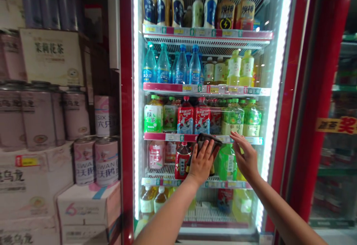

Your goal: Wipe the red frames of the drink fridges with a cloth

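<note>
My left hand (202, 163) presses a dark cloth (205, 138) against the front edge of the cooler's third shelf, its fingers spread over the cloth. To the right, my right hand (245, 155) is raised near the same shelf edge (254, 140), fingers stretched out and nothing visible in it. Above the hands stand red-labelled bottles (202, 116) and green-capped bottles (233, 118). Below the cloth, a dark red bottle (182, 161) is beside my left wrist, and a bright green bottle (227, 163) stands between my two hands.
Blue bottles (181, 68) and brown-and-white bottles (178, 9) fill upper shelves. Yellow drinks stand on the bottom shelf (206, 211). A red door frame (128, 126) borders the cooler. At the left are stacked cartons (52, 57) and pink cans (106, 161). Another red-framed cooler is at the right.
</note>
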`<state>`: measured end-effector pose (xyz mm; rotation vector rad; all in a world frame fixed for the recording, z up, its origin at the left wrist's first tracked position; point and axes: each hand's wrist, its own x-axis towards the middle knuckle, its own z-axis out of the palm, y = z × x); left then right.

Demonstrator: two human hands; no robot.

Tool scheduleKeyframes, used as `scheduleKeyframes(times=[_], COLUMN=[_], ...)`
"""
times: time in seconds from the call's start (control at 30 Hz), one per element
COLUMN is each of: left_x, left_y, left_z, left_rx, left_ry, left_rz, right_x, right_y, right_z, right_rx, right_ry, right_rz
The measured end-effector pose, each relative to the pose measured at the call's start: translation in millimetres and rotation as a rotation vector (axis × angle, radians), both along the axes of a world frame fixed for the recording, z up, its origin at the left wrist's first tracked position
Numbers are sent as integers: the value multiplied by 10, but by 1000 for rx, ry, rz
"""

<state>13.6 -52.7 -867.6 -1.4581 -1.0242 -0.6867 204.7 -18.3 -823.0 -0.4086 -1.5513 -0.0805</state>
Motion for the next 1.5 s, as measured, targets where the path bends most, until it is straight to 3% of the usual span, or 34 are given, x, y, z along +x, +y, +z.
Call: scheduleKeyframes(times=[0.1,0.17,0.23,0.33,0.4,0.47,0.57,0.63,0.7,0.8,0.87,0.93,1.03,1.1,1.17,1.27,1.37,1.43,1.5], left_x=[-191,-367,-524,-615,-564,-485,-469,-564,-697,-814,-793,-741,-762,-877,-1021,-1144,-1125,-1123,-1186], left_y=[-34,-60,-113,-216,-253,-243,-187,-179,-216,-308,-345,-345,-323,-343,-408,-527,-562,-546,-537], left_z=[239,480,600,412,189,89,303,527,611,350,93,-22,179,388,456,186,-150,-146,47], left_rx=[-30,-36,-29,7,1,-43,-54,12,88,126,88,25,-58,-54,11,125,65,-29,-68], left_ry=[209,109,-116,-329,-283,-117,40,-88,-314,-462,-349,-170,-43,-123,-307,-552,-442,-301,-282], left_rz=[-71,-60,-15,44,49,19,-28,-15,16,35,24,2,-29,-27,0,59,70,53,50], right_x=[-100,-171,-234,-308,-340,-354,-356,-355,-355,-356,-351,-342,-332,-332,-337,-347,-351,-347,-341], right_y=[130,215,291,374,407,427,440,440,437,433,432,432,429,427,424,413,386,362,341], right_z=[65,120,139,69,-13,-81,-125,-127,-126,-131,-138,-144,-151,-157,-166,-180,-186,-182,-176], right_rx=[141,199,237,250,249,259,278,283,281,275,274,271,263,261,258,252,245,245,251], right_ry=[-135,-197,-255,-336,-376,-395,-415,-423,-416,-411,-416,-419,-418,-414,-406,-393,-376,-371,-374], right_rz=[-64,-94,-157,-336,-450,-515,-541,-549,-557,-560,-554,-548,-544,-540,-532,-514,-496,-492,-492])
